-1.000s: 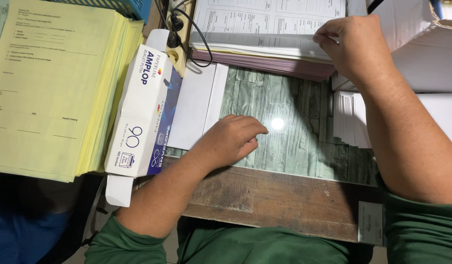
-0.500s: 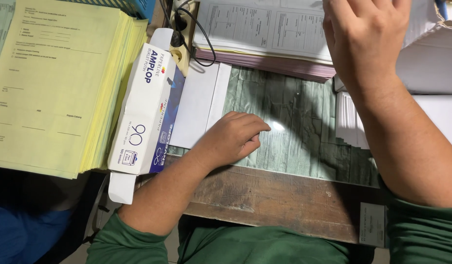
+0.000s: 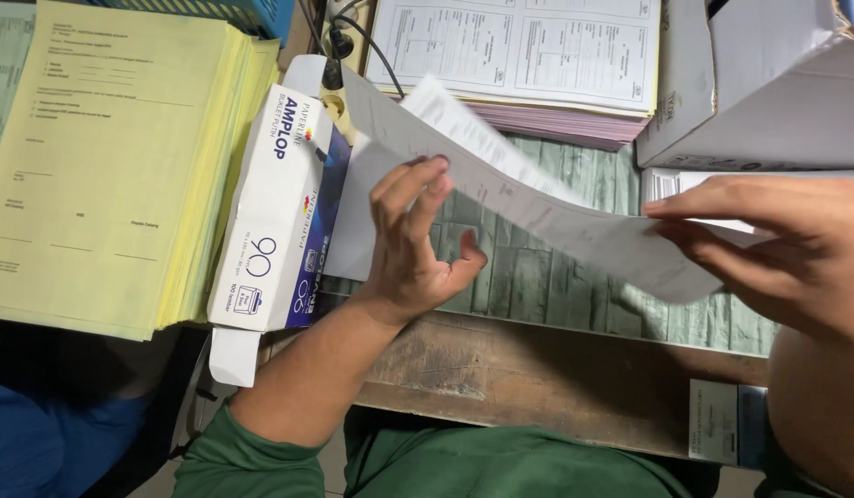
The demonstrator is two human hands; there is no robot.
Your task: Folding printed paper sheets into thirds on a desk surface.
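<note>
Since the earlier frames, your right hand (image 3: 777,249) has come down from the stack at the top of the desk, bringing a white sheet of paper (image 3: 537,207) with it, and your left hand (image 3: 413,244) has lifted off the desk surface to meet that sheet.

You are holding the sheet in the air over the green wood-patterned desk top (image 3: 537,286), and it is slanting from the upper left down to the lower right, blurred along its length. Your right hand is pinching its lower right end, fingers closed over the paper's edge with the thumb underneath. Your left hand is standing half open, palm turned toward you, with the fingertips (image 3: 427,171) touching the near face of the sheet and the thumb spread wide below; it is not closing around the paper.

Just beside your left wrist, a long white and blue envelope box (image 3: 279,212) is lying on the desk, its end flap hanging open over the desk's worn wooden front edge (image 3: 537,378). To the left of the box, a thick stack of yellow forms (image 3: 113,166) is resting, touching the box. At the top, a pile of printed white forms (image 3: 528,51) is sitting on pink sheets, with a black cable (image 3: 371,46) running past its left corner. A white cardboard box (image 3: 768,83) is standing at the upper right, above your right hand.
</note>
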